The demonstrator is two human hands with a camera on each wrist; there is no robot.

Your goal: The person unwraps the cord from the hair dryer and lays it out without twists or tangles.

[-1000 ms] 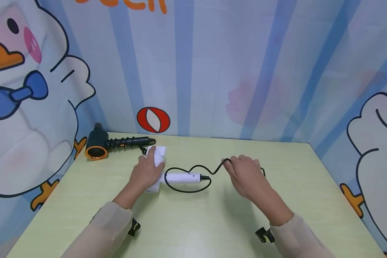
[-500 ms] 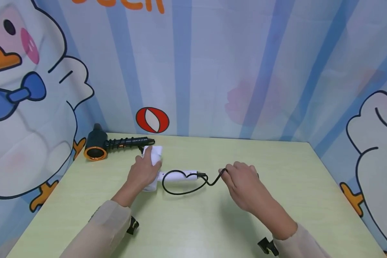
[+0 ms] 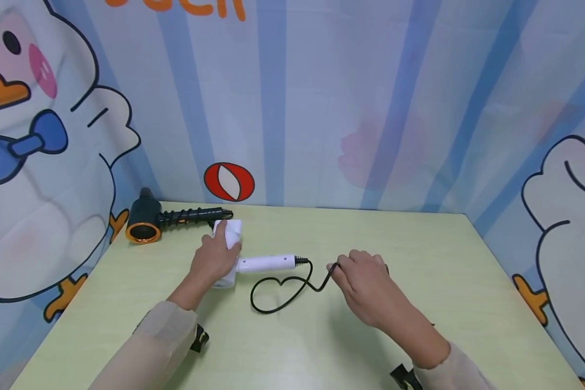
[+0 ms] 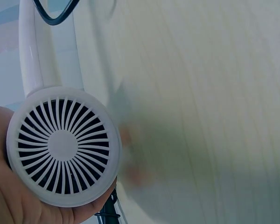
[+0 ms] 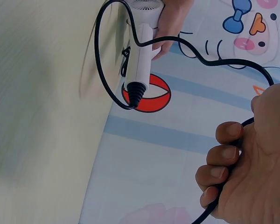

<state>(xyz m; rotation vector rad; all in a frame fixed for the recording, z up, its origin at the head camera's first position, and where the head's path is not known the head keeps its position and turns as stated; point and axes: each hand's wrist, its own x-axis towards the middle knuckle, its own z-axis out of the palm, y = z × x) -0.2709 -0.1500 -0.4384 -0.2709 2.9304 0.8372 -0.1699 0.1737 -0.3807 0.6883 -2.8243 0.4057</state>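
Note:
My left hand (image 3: 212, 259) grips the head of a white hair dryer (image 3: 265, 264), whose handle points right. Its round slatted air intake (image 4: 63, 145) faces the left wrist camera, with the palm (image 4: 18, 196) and fingers around the far side. From the handle's end a black cord (image 3: 267, 312) makes a loose loop in front of the handle, then rises to my right hand (image 3: 363, 290). Curled fingers of the right hand (image 5: 256, 168) hold that cord in the right wrist view, and it trails out below them. The cord's far end is hidden.
A dark hair dryer (image 3: 144, 216) with an orange ring lies at the table's back left, its cord wound around the handle. The pale table (image 3: 292, 352) ends at a cartoon-printed curtain (image 3: 317, 108) behind and at both sides.
The cord's loop has dropped from across the white handle to the space in front of it. My right hand has come slightly lower and nearer. The left hand keeps its grip, nearly still.

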